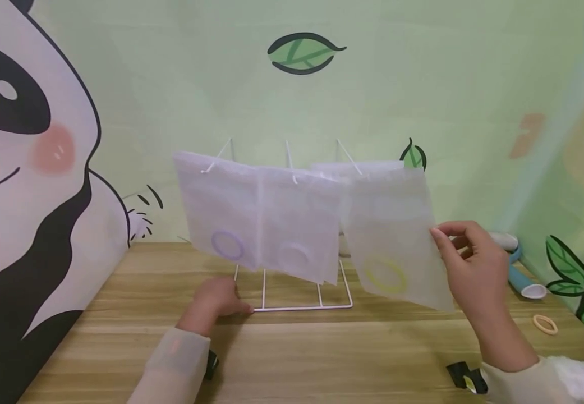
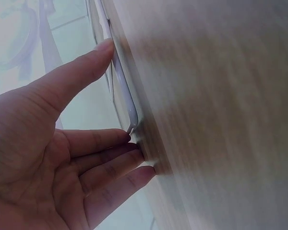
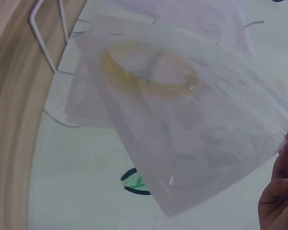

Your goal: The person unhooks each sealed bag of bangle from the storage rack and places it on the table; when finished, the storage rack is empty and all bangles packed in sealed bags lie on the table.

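Note:
A white wire rack (image 1: 302,308) with several prongs stands on the table. Frosted bags hang from the prongs; the left bag (image 1: 221,202) shows a purple ring (image 1: 214,245) and the middle bag (image 1: 297,213) a pale ring. My left hand (image 1: 218,297) holds the rack's base at the front left corner, the thumb on the rod and the fingertips at the bend. With thumb and forefinger, my right hand (image 1: 478,269) pinches the right edge of a frosted bag (image 1: 392,219). A yellow ring (image 3: 116,72) lies inside that bag, whose top left reaches the right prong; whether it hangs there I cannot tell.
An orange ring (image 1: 546,331) lies on the wooden table (image 1: 352,359) at the right. Behind it are blue and white cylindrical objects (image 1: 526,283). A backdrop (image 1: 180,84) with a panda and leaves rises behind the table. Small black objects (image 1: 465,377) show near both wrists.

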`<state>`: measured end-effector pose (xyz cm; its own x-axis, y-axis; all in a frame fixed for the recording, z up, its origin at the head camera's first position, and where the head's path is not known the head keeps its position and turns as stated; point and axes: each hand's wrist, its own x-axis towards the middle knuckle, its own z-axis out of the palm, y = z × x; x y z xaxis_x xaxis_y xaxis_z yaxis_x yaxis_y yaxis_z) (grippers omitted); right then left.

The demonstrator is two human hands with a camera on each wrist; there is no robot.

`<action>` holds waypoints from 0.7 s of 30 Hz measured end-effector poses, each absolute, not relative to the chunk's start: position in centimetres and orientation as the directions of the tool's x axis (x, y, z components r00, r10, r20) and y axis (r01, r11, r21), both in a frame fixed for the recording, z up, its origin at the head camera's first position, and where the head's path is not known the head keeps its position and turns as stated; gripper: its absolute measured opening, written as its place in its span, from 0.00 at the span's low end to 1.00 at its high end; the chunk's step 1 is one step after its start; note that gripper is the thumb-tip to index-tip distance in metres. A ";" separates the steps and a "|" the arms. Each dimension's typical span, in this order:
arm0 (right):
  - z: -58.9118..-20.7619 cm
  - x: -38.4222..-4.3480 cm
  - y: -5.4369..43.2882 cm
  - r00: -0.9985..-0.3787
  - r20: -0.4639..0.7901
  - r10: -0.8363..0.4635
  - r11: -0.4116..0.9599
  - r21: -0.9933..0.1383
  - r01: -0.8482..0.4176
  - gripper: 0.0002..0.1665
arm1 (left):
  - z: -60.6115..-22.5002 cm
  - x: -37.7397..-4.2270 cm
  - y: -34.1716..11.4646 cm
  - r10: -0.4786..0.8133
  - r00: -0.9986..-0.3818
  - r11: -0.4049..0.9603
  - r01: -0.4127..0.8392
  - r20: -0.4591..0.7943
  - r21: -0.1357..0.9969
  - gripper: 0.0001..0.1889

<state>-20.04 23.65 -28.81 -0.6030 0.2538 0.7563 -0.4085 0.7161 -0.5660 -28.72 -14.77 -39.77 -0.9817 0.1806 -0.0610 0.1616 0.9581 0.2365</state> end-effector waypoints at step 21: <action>-26.5 -19.2 32.5 -0.663 0.443 0.603 0.488 -0.863 -0.133 0.03 | -40.2 -29.1 -15.1 0.184 -0.979 0.956 0.157 -0.088 0.247 0.22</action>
<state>-19.19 32.52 -26.50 -0.6634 0.6031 0.4429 -0.1327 0.4877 -0.8629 -29.14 -15.12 -40.15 -0.9790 0.1836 -0.0885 0.1570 0.9562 0.2469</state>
